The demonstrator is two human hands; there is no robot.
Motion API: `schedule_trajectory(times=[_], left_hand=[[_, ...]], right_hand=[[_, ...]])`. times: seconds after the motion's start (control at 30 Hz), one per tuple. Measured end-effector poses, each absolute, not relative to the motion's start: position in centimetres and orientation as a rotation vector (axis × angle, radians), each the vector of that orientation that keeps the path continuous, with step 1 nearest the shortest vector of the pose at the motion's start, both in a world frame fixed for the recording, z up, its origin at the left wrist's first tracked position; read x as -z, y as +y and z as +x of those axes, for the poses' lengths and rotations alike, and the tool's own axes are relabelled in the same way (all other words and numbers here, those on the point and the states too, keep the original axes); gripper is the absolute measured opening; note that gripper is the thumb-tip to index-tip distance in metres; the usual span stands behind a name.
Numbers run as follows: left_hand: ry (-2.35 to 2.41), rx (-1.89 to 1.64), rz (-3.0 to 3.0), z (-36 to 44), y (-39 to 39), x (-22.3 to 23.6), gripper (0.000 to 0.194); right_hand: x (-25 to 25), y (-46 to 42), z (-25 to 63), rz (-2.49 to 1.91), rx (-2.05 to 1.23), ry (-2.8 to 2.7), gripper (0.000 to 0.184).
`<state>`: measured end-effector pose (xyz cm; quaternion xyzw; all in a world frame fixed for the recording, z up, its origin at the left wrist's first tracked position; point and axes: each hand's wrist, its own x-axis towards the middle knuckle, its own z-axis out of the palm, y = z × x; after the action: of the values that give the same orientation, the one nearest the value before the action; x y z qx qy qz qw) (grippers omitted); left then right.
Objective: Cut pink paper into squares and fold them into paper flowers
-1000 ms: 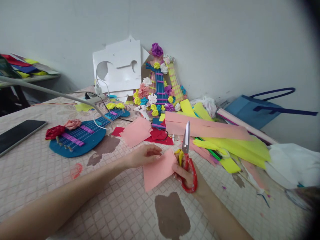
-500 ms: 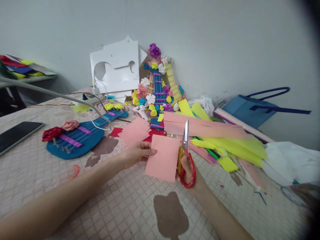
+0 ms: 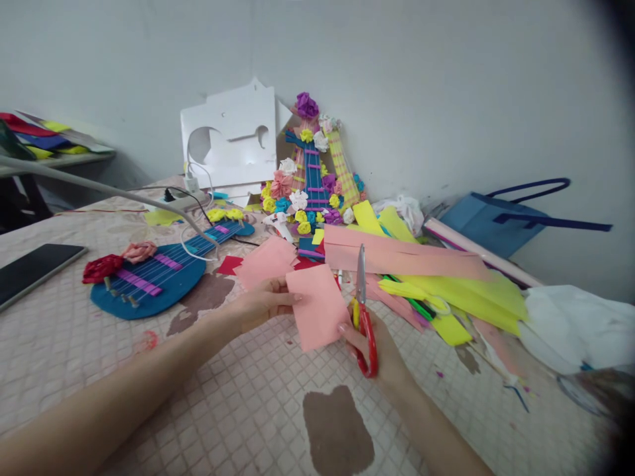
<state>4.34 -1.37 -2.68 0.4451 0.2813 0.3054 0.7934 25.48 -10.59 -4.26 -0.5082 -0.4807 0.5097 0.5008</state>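
My left hand (image 3: 270, 301) pinches the left edge of a pink paper rectangle (image 3: 318, 307), held above the table. My right hand (image 3: 364, 337) grips red-and-yellow-handled scissors (image 3: 364, 324), blades pointing up and away from me, while its thumb presses on the paper's right edge. Behind my left hand lies a fanned stack of pink paper pieces (image 3: 265, 261), with red paper (image 3: 230, 265) beside it. Long pink strips (image 3: 401, 252) lie beyond the scissors, over yellow paper (image 3: 476, 297).
A blue paper guitar (image 3: 153, 277) with paper roses lies at left, near a phone (image 3: 40, 271). A glue gun (image 3: 278, 226) and flower-covered guitars (image 3: 313, 175) stand at the back. A white cable (image 3: 124, 197) crosses from the left; a blue bag (image 3: 496, 221) rests right.
The paper was turned and raised between my hands and now tilts the other way. My left fingers moved onto its edge. The scissors shifted slightly left.
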Motion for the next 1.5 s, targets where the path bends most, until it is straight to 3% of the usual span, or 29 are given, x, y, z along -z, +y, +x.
schedule_trajectory(times=[0.43,0.77,1.0,1.2,1.33,1.5], left_hand=[[0.799,-0.62,1.337,3.5,-1.0,2.3,0.035],[0.852,-0.777,0.881,4.3,-1.7,2.5,0.033],[0.771,-0.649,0.835,3.8,-1.4,2.2,0.027],[0.789,-0.537,1.071,2.3,-0.7,1.8,0.043],[0.511,-0.366,1.38,1.7,-0.4,1.3,0.054],[0.305,-0.248,1.52,2.3,-0.2,1.8,0.041]], right_hand=[[3.6,-10.8,25.8,-1.274,-1.4,-1.275,0.035],[4.9,-10.5,24.6,-1.191,-1.334,-1.026,0.034],[4.8,-10.4,24.6,-1.264,-1.239,-0.962,0.033],[4.2,-10.8,24.5,-1.295,-1.327,-1.029,0.031],[3.7,-11.2,23.9,-1.318,-1.398,-1.114,0.031],[3.4,-11.4,23.5,-1.355,-1.378,-1.156,0.035]])
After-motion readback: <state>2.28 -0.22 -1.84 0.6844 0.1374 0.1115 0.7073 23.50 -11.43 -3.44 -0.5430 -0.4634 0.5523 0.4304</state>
